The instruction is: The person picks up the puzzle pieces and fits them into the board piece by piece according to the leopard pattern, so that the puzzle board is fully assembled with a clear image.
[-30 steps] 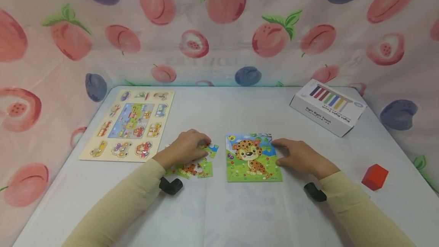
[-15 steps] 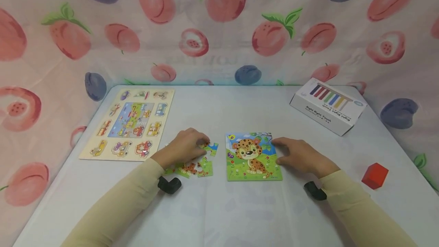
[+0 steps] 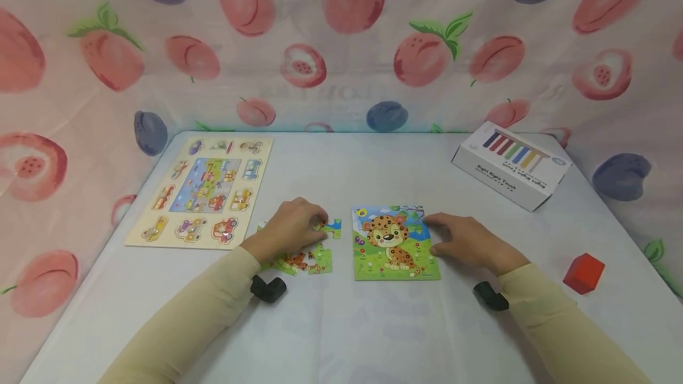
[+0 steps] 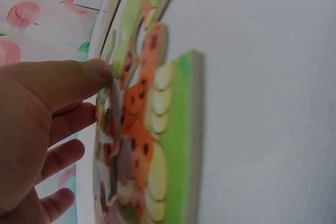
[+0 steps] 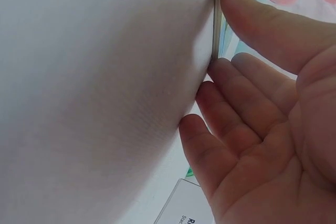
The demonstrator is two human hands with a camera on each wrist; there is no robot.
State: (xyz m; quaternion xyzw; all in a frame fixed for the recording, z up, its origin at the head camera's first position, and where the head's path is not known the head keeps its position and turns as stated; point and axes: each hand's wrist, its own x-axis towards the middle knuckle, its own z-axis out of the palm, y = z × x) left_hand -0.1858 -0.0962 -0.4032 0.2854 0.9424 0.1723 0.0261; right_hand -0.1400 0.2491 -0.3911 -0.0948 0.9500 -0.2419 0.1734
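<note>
At the middle left of the head view, my left hand (image 3: 290,227) pinches a blue-topped puzzle piece (image 3: 334,228) between thumb and forefinger. Joined and loose leopard puzzle pieces (image 3: 320,261) lie under and beside it, partly covered by the hand. The left wrist view shows these flat, thick pieces (image 4: 181,129) near the thumb tip. To their right lies a square leopard picture (image 3: 395,248), whole and flat on the table. My right hand (image 3: 461,242) touches its right edge with the thumb and fingertips. In the right wrist view that hand's fingers (image 5: 226,114) are relaxed.
A wooden vehicle peg board (image 3: 198,194) lies at the back left. A white box (image 3: 509,168) stands at the back right, and a red block (image 3: 584,274) sits on the right. Fruit-printed cloth (image 3: 341,46) hangs behind the white table (image 3: 384,336).
The blue-topped puzzle piece at my left fingertips has turned from tilted to nearly square. My left hand has shifted only slightly. The right hand stays at the leopard picture's edge.
</note>
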